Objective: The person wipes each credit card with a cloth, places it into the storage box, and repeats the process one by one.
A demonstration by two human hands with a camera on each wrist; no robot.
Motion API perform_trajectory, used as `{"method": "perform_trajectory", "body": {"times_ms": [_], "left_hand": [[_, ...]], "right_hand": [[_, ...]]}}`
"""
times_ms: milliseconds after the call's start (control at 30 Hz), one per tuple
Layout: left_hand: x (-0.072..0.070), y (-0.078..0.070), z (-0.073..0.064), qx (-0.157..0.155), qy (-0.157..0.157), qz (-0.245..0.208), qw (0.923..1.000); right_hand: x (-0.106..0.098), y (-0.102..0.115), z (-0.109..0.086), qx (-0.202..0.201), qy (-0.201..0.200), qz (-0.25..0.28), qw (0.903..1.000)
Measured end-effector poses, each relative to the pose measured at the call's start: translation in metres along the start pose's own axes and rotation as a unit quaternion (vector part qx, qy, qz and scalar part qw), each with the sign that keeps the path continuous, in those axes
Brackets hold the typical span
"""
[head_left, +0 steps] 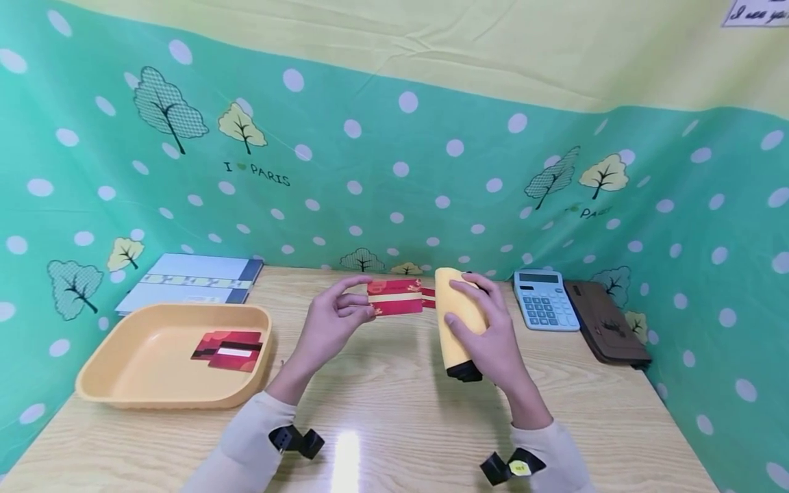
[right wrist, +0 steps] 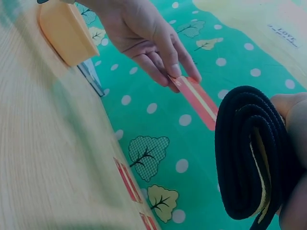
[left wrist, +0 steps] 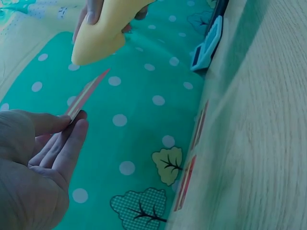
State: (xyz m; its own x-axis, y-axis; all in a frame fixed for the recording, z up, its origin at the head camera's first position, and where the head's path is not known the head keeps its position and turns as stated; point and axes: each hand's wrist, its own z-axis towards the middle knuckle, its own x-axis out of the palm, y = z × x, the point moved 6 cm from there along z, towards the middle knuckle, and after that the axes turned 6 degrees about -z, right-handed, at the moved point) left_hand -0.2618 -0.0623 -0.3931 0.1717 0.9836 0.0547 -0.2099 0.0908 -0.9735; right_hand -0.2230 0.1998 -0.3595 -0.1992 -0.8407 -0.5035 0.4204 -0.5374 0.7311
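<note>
My left hand point(head_left: 331, 327) pinches a red card point(head_left: 394, 298) with a cream stripe between thumb and fingers, held up off the table. To its right, my right hand point(head_left: 492, 332) grips a folded yellow cloth point(head_left: 456, 322) with a black side, whose layered black edge point(right wrist: 235, 158) faces the right wrist camera. The cloth is also raised, close to the card's free end. On the table near the back, two more red cards lie flat; one striped card point(left wrist: 185, 183) and another card point(left wrist: 199, 125) show in the left wrist view. In the head view the held card hides part of them.
A peach plastic tray point(head_left: 166, 402) at the left has red cards point(head_left: 234, 350) in it. Behind it lies a light blue folder point(head_left: 185, 277). At the back right are a blue calculator point(head_left: 545, 301) and a brown zipped case point(head_left: 607, 325). A green curtain point(head_left: 394, 192) encloses the table.
</note>
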Motion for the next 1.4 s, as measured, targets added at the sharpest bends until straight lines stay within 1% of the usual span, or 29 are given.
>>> {"method": "perform_trajectory", "body": {"times_ms": [100,300,433,567,700,1000,1300,1400], "left_hand": [[0.002,0.001,0.000,-0.001,0.006,-0.005,1.0000],[0.004,0.000,-0.001,-0.002,0.006,-0.011,0.9999],[0.008,-0.001,-0.001,-0.001,0.015,-0.021,0.9997],[0.013,-0.001,-0.002,-0.002,0.021,-0.044,0.9988],[0.016,0.000,-0.003,-0.002,0.024,-0.055,0.9982],[0.017,0.002,-0.006,-0.024,0.010,-0.058,0.9980],[0.023,0.001,-0.007,-0.023,0.028,-0.070,0.9969],[0.024,0.001,-0.007,-0.022,0.030,-0.071,0.9968]], "right_hand": [[0.004,0.000,-0.001,-0.005,0.005,-0.001,1.0000],[0.010,0.001,-0.002,-0.013,0.014,-0.003,0.9998],[0.014,-0.001,-0.004,-0.009,0.020,-0.009,0.9997],[0.016,-0.004,-0.004,-0.001,0.022,-0.011,0.9997],[0.017,-0.005,-0.005,0.002,0.022,-0.010,0.9997],[0.023,-0.008,-0.005,-0.014,0.021,-0.018,0.9995],[0.032,-0.001,-0.008,-0.032,0.038,-0.047,0.9977],[0.034,0.001,-0.009,-0.033,0.041,-0.045,0.9976]]}}
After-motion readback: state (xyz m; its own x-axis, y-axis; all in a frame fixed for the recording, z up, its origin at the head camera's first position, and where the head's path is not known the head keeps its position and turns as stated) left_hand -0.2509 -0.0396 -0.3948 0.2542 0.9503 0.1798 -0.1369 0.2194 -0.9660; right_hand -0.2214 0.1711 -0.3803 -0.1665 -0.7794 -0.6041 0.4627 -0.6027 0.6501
